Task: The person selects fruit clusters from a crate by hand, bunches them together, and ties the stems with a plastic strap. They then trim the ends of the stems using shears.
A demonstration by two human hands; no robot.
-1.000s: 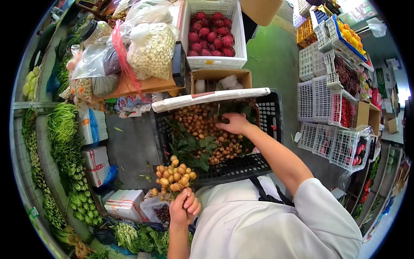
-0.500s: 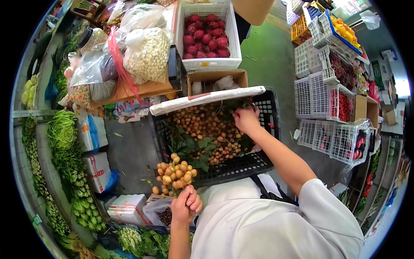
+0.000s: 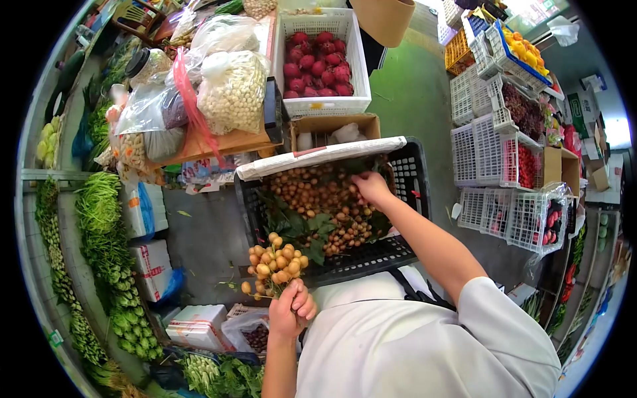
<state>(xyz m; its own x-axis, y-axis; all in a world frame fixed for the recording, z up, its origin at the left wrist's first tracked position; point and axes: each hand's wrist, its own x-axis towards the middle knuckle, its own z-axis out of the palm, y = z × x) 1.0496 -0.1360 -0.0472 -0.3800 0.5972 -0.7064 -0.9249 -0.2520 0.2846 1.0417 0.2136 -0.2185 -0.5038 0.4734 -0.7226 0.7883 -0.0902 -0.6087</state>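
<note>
hands (image 3: 292, 309): 2 | held bunch (image 3: 275, 265): 1 | reached-into black crate (image 3: 358, 265): 1 | black-lidded jar (image 3: 148, 66): 1

The floor (image 3: 209, 239) is dark grey on the near side (a few leaf scraps lie on it) and turns green further back. Along the left runs a pale tiled ledge (image 3: 66, 239), crossed by a metal rail (image 3: 53, 175). A wooden chair (image 3: 136, 18) stands at the upper left, behind a table (image 3: 229, 142) with an orange-brown wooden edge. Shelves (image 3: 589, 272) curve down the right, below a blue-grey wall (image 3: 576, 58) and a white glare (image 3: 618, 132).
</note>
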